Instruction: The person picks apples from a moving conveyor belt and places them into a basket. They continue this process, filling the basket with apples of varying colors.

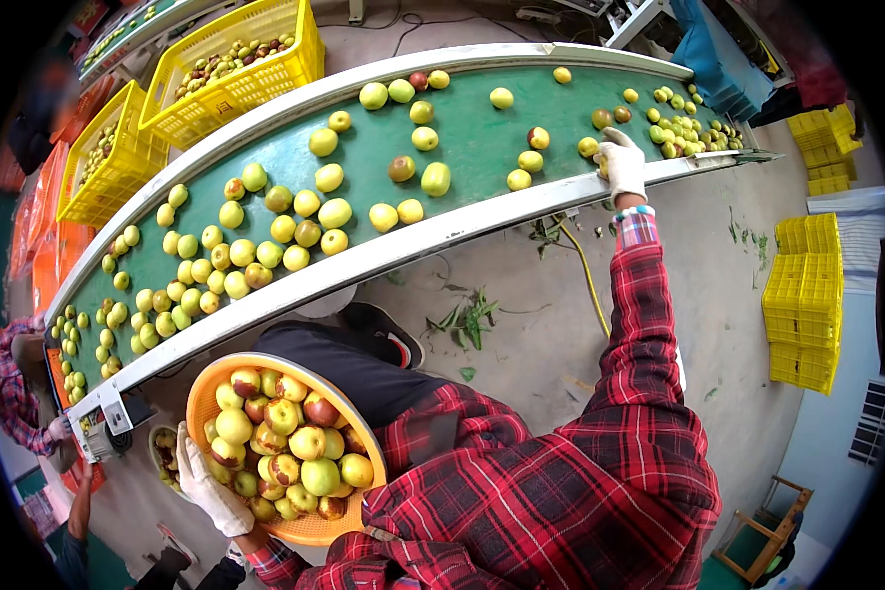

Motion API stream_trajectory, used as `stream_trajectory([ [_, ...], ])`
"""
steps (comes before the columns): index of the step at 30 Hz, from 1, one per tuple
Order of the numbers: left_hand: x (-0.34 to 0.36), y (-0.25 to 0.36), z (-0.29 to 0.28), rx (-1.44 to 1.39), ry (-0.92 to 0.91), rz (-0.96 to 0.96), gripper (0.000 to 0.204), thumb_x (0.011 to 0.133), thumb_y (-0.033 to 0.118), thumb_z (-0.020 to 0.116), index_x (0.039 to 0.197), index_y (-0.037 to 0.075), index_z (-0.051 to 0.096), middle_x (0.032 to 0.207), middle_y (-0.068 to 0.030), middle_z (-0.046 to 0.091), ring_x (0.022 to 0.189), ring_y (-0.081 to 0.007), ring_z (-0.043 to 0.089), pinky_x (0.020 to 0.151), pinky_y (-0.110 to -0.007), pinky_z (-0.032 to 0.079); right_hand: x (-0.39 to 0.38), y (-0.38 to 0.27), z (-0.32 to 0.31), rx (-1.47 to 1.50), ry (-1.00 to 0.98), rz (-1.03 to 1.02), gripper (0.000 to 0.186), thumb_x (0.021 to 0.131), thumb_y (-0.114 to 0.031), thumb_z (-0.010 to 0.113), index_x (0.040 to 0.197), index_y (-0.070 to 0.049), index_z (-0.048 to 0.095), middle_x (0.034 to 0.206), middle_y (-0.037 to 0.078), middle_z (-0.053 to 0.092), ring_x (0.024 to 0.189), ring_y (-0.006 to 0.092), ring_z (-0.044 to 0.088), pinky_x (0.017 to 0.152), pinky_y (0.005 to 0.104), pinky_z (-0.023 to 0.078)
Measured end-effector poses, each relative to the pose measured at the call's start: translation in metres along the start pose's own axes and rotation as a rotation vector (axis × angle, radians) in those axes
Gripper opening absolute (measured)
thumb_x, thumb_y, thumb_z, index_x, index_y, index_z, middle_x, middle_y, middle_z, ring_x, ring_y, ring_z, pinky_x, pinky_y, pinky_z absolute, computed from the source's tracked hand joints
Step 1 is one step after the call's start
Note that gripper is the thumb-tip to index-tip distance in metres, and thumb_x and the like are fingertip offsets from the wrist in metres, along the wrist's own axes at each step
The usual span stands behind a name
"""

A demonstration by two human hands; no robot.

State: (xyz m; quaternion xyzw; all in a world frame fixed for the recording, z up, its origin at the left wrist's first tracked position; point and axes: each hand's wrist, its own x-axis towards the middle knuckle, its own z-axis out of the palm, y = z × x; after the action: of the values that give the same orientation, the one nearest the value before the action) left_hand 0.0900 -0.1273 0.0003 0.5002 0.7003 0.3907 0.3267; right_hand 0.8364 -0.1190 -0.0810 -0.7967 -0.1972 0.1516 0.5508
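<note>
My left hand (209, 489), in a white glove, presses its fingers along the outer side and rim of an orange basin (206, 385). The basin leans against my body, heaped with green-yellow jujubes (306, 442), many blotched red-brown. My right hand (621, 162), also gloved, reaches over the near rail of a green conveyor belt (482, 125). Its fingers are curled together beside a yellow-green jujube (587, 147); whatever lies beneath them is hidden. Loose jujubes are spread over the belt, crowded toward its left part, with a pile (686, 136) at the right end.
Yellow crates (228, 61) of jujubes stand beyond the belt at upper left. Stacked yellow crates (802, 307) are at right. Leaves (470, 317) and a yellow cord (586, 270) lie on the floor. Another person's plaid sleeve (22, 388) shows at far left, near a small bucket (163, 458).
</note>
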Motion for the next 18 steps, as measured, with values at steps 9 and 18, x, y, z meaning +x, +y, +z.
stream_trajectory([
  [9,-0.015,0.015,0.028,-0.058,-0.021,-0.019,0.046,0.109,0.024,0.051,0.143,-0.007,0.055,0.139,-0.0159,0.063,0.122,-0.0214,0.061,0.108,-0.034,0.047,-0.023,-0.038,0.076,-0.789,-0.391,-0.407,0.044,0.085,-0.038,0.074,0.122,-0.014,0.075,0.112,0.015,0.076,0.105,0.0344,0.071,0.094,0.0399,0.055],
  [18,-0.026,0.039,0.050,-0.111,-0.005,-0.037,0.045,0.106,0.021,0.055,0.140,-0.008,0.059,0.138,-0.0162,0.065,0.124,-0.0223,0.062,0.109,-0.034,0.046,-0.056,-0.044,0.127,-0.338,-0.542,-0.233,0.035,0.090,-0.036,0.071,0.106,-0.006,0.079,0.093,0.008,0.077,0.080,0.0184,0.071,0.073,0.0319,0.057],
])
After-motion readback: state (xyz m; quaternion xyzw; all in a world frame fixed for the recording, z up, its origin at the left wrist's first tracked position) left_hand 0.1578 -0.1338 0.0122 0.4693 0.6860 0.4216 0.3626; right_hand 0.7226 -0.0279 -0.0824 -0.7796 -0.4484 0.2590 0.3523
